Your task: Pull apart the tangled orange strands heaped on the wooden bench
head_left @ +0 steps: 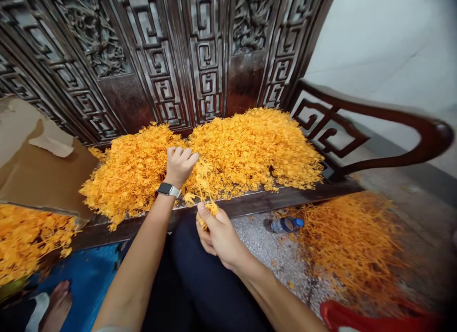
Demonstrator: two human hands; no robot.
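The two bare forearms come nearest the camera, the left forearm [139, 260] and the right forearm [273, 287] reaching forward over dark trousers [196, 279]. The right hand [216, 234] is closed, thumb uppermost, around a bunch of orange pieces [212, 208]; bits of it show above the thumb and between thumb and fingers. The left hand [180, 166], with a watch [165, 189] on its wrist, is farther forward and higher in view, its back to the camera and its fingers curled well in. An orange sprig [203, 170] shows right beside those fingertips, but whether they pinch it I cannot tell.

The sprig lies between the two hands, above the front edge of the table [264, 202]. Its long axis runs away from the camera: thin stalks rise from the right hand, and the frilly end points forward toward the piles. A smaller tuft [189, 198] sticks out to the left, near the right thumb.

Behind the hands, a left pile [128, 165] and a right pile [250, 146] of similar orange pieces cover much of the table, against a carved back [246, 82]. Cardboard [46, 175] stands at the left. On the floor to the right, a blue-capped bottle [285, 224] lies on its side next to a heap of orange strands [350, 241].
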